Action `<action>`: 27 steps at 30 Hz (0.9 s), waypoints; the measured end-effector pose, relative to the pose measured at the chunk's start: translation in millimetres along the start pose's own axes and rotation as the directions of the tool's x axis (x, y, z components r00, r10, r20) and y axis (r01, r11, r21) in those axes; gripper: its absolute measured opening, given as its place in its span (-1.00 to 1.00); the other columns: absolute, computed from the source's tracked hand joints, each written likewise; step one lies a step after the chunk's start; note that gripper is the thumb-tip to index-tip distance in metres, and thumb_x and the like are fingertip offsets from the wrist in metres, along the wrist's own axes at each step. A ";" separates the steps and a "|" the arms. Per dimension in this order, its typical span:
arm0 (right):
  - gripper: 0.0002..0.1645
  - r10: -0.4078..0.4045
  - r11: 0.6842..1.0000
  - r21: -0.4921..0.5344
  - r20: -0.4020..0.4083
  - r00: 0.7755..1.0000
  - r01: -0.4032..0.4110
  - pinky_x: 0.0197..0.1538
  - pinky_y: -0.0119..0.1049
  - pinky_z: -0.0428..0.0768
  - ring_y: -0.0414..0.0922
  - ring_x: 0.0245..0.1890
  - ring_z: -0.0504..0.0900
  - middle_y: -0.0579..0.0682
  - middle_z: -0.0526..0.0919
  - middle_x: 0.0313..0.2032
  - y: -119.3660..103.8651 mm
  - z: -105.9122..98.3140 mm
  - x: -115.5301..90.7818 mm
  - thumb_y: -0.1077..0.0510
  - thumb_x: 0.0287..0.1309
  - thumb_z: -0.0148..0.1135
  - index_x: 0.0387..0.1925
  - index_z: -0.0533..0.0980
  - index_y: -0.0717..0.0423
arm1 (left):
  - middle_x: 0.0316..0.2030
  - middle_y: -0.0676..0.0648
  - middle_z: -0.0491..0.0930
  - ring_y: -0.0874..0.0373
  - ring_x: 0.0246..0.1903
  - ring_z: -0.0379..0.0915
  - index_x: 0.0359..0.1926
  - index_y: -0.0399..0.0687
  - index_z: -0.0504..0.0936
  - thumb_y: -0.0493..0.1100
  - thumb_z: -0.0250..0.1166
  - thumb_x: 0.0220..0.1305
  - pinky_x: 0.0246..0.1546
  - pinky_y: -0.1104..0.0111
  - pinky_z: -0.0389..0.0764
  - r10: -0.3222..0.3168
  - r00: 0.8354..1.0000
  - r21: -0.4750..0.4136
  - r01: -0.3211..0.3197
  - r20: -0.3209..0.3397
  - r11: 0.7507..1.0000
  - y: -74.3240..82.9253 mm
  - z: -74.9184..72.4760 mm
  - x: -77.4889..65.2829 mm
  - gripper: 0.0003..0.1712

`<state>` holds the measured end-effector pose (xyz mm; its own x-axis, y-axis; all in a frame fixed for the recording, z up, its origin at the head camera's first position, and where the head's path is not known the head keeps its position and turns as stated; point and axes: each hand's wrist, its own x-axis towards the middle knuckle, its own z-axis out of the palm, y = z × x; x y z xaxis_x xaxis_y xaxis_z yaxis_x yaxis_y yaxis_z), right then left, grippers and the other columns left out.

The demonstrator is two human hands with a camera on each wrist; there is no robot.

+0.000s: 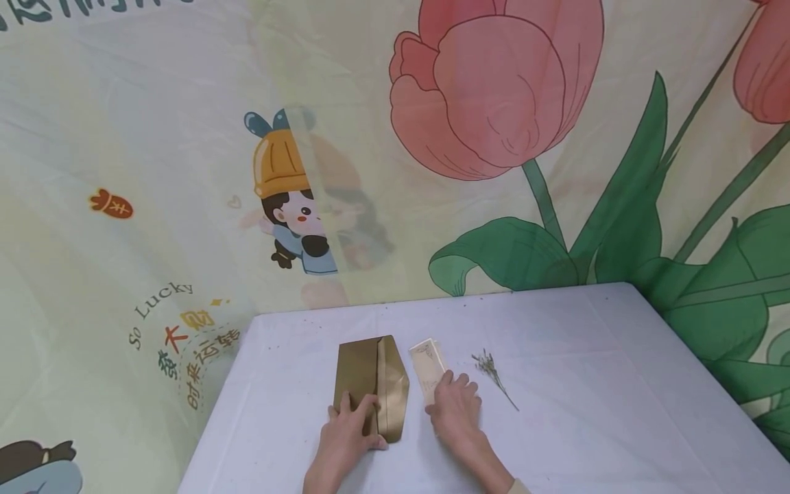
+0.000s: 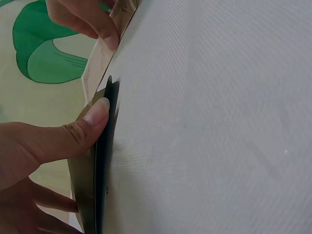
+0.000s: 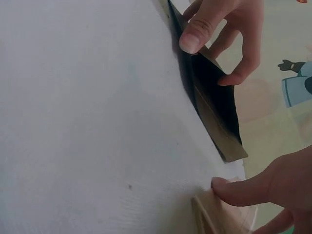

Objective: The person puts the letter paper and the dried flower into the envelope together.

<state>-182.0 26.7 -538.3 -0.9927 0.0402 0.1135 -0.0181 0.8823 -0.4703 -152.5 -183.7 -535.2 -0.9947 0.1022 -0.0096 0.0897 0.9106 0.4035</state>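
A gold envelope (image 1: 358, 363) lies on the table with its flap (image 1: 393, 401) spread to the right. My left hand (image 1: 345, 436) holds its near part, thumb along the near edge and fingers over the top. In the right wrist view the envelope (image 3: 207, 114) gapes at its mouth, showing a dark inside. Just right of it lies a cream folded card (image 1: 426, 360) with a small printed design. My right hand (image 1: 458, 412) grips the card's near right part, the thumb on its near end. In the right wrist view the card's (image 3: 234, 214) layers stand slightly apart.
A small dried flower sprig (image 1: 489, 370) lies to the right of the card. The table (image 1: 592, 357) wears a white cloth. Behind it hangs a printed backdrop (image 1: 370, 82) with tulips and cartoon figures, meeting the table's far edge.
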 end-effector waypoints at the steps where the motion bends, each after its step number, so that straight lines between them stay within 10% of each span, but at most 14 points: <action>1: -0.28 -0.002 1.000 -0.010 0.003 1.000 0.002 -0.49 -0.11 0.48 0.08 -0.43 0.44 0.22 0.42 -0.44 -0.7 -0.4 -0.1 0.10 -0.20 0.68 -0.16 0.47 0.50 | 0.31 -0.66 0.29 -0.82 0.13 0.28 0.10 0.19 0.53 0.13 0.67 -0.21 -0.29 -0.25 0.59 0.000 1.000 -0.001 0.000 -0.001 1.000 0.2 -0.1 0.0 -0.21; 17: -0.38 0.069 0.981 0.176 0.086 0.994 -0.084 -0.46 -0.13 0.46 -0.03 -0.46 0.45 0.19 0.46 -0.32 8.4 -7.0 4.7 0.21 -0.01 0.54 -0.02 0.47 0.52 | 0.31 -0.67 0.28 -0.85 0.13 0.25 0.12 0.19 0.54 0.14 0.67 -0.20 -0.27 -0.29 0.59 0.009 1.000 -0.011 -0.009 -0.002 1.000 0.1 -0.6 -0.4 -0.20; 27: -0.45 0.117 0.876 0.433 0.234 0.965 -0.211 -0.48 -0.30 0.60 -0.15 -0.49 0.62 0.10 0.63 -0.35 29.4 -20.2 13.7 0.38 0.18 0.22 0.21 0.45 0.50 | 0.33 -0.67 0.26 -0.88 0.16 0.19 0.11 0.20 0.53 0.13 0.66 -0.19 -0.22 -0.35 0.56 -0.003 1.000 -0.032 0.003 0.025 0.999 0.6 -4.1 -0.2 -0.21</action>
<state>-193.8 62.6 -532.9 -0.9882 0.0320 -0.1501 0.1420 0.5613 -0.8153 -152.5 -184.8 -531.2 -0.9934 0.1098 -0.0336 0.0846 0.8976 0.4326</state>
